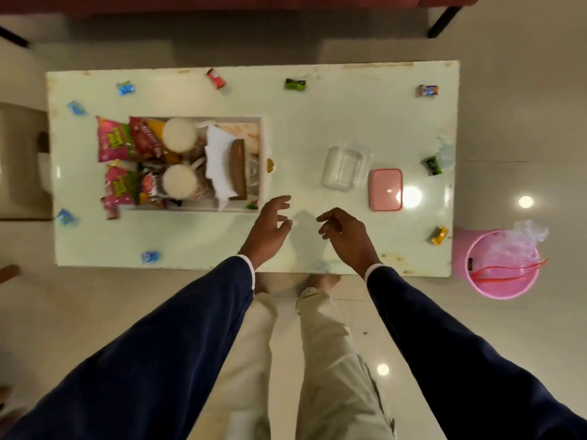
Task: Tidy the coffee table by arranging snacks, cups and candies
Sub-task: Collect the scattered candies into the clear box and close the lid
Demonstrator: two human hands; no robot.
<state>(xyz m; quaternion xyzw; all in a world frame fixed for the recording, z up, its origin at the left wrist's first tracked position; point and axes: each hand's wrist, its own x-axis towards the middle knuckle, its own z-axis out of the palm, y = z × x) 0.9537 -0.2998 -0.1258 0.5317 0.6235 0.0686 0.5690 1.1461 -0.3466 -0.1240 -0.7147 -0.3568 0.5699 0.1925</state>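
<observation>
A white tray (262, 144) on the pale coffee table (317, 122) holds snack packets (116, 144), two white-lidded cups (179, 134) and a napkin holder (238, 168). Right of it lie a clear plastic box (343, 168) and its pink lid (386, 189). Wrapped candies are scattered around the edges: blue ones (125, 88) on the left, a red one (216, 78) and a green one (294, 84) at the back, others on the right (428, 90). My left hand (270, 228) hovers open near the tray's front right corner. My right hand (346, 236) hovers open beside it, holding nothing.
A pink bin (502, 265) with a plastic liner stands on the floor off the table's right front corner. A dark sofa edge (222, 4) runs along the back. My legs and feet (317, 282) are at the table's front edge.
</observation>
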